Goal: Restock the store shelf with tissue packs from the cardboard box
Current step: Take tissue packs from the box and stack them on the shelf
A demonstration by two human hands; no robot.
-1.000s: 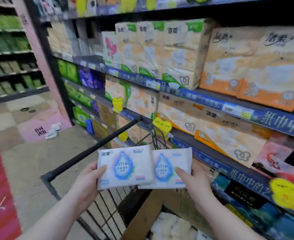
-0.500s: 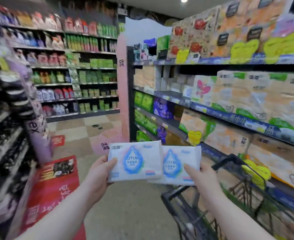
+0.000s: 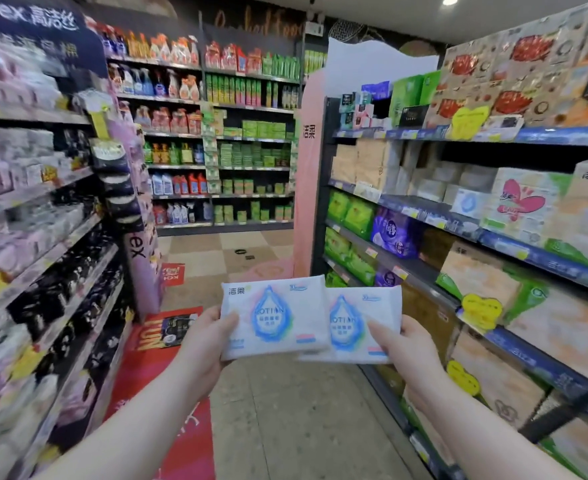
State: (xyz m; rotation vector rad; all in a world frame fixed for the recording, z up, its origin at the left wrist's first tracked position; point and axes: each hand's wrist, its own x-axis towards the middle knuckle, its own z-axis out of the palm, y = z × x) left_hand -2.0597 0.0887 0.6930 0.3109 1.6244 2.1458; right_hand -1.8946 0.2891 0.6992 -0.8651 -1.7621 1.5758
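Two flat white tissue packs with a blue drop print are held side by side at chest height in the aisle. My left hand point(image 3: 205, 336) grips the left tissue pack point(image 3: 273, 317) by its left edge, thumb on the front. My right hand point(image 3: 407, 344) grips the right tissue pack point(image 3: 358, 325), which sits slightly behind the left one. The tissue shelf point(image 3: 434, 216) runs along the right, with a similar blue-drop pack point(image 3: 467, 203) standing on it among larger packs. The cardboard box is out of view.
A black cart handle point(image 3: 569, 410) pokes in at the lower right. Shelves of dark and pink packs point(image 3: 43, 271) line the left side. A pink end panel point(image 3: 306, 188) closes the right shelf row. Red floor stickers point(image 3: 168, 341) lie on the aisle floor.
My view has swung left and up, from the right shelf and cart to looking down the aisle. The cart and box have slid out to the right. Both hands still hold the packs.
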